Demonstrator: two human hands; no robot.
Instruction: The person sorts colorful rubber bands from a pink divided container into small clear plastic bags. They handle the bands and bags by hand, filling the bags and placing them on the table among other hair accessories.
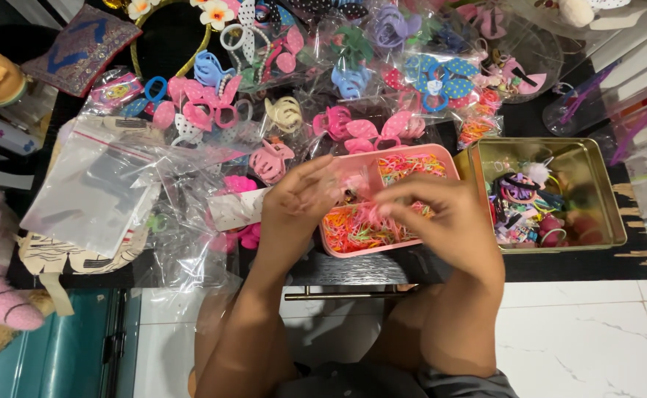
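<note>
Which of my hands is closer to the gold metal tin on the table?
Right. Your right hand is over the right side of the pink tray, just beside the gold tin. Your left hand is at the tray's left edge, farther away.

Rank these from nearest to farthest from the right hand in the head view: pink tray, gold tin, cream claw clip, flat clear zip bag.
From the right hand:
1. Pink tray, directly under the hand.
2. Gold tin, just to its right.
3. Cream claw clip, up and to the left, among the bagged clips.
4. Clear zip bag, far left on the table.
</note>
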